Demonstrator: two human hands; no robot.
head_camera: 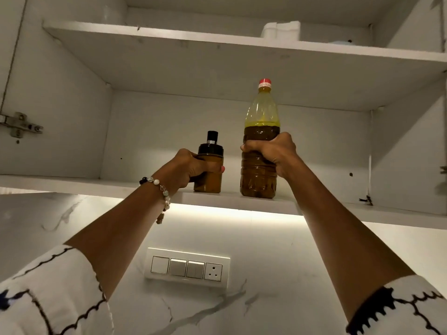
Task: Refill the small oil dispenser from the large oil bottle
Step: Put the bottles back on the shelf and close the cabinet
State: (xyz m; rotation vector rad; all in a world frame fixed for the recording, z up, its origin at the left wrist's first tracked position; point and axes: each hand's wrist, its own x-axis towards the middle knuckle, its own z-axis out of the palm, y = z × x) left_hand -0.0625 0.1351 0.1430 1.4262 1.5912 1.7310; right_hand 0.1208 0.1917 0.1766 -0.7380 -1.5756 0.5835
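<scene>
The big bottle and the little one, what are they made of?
Big oil bottle: probably thin clear plastic, glossy and ribbed, with a red plastic cap. Small oil dispenser: see-through body, glass or plastic, hard to tell; shiny black top looks plastic.

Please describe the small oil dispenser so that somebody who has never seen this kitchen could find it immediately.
Look into the open white wall cupboard, at its lower shelf, above the lit strip. Two containers of brown oil stand there side by side; the small oil dispenser is the left one, gripped by the left hand. It is short with a black pump top, while the large oil bottle beside it is tall with a red cap.
</scene>
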